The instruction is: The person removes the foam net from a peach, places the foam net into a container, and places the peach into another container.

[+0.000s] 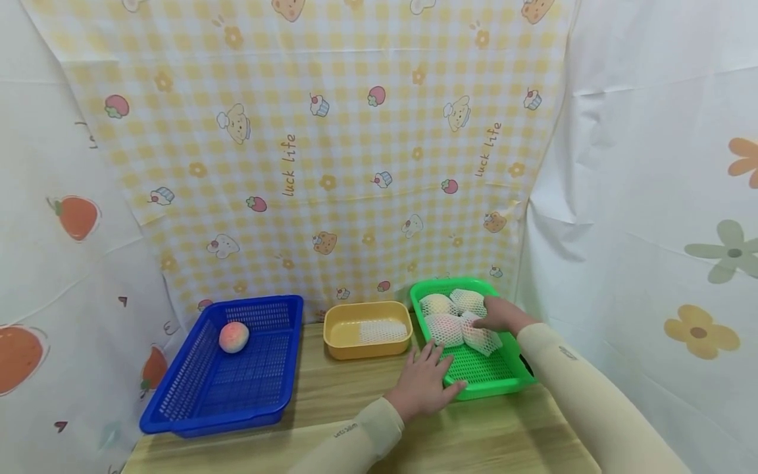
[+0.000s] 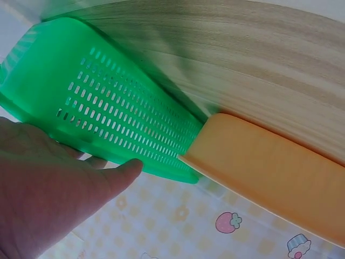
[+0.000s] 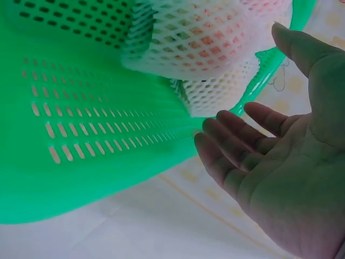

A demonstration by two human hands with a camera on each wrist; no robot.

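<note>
The green basket [image 1: 482,388] at the right holds several peach-like fruits in white foam nets. Over its right rim reaches my right hand [image 1: 500,316], fingertips close to a netted fruit [image 1: 481,334] at the front of the group. The right wrist view shows this hand [image 3: 285,140] with fingers loosely bent and apart, nothing in the palm, beside another netted fruit [image 3: 199,35]. My left hand [image 1: 422,385] lies at the basket's near left rim, fingers spread. Seen from the left wrist, its thumb [image 2: 128,171] is extended along the rim of the basket [image 2: 108,97].
A yellow-orange tray [image 1: 340,352] with a white foam net [image 1: 381,331] stands left of the green basket, close to it. Farther left is a blue basket [image 1: 251,388] with one bare pinkish fruit [image 1: 233,337]. A patterned cloth [image 1: 331,145] hangs behind the wooden table [image 1: 331,395].
</note>
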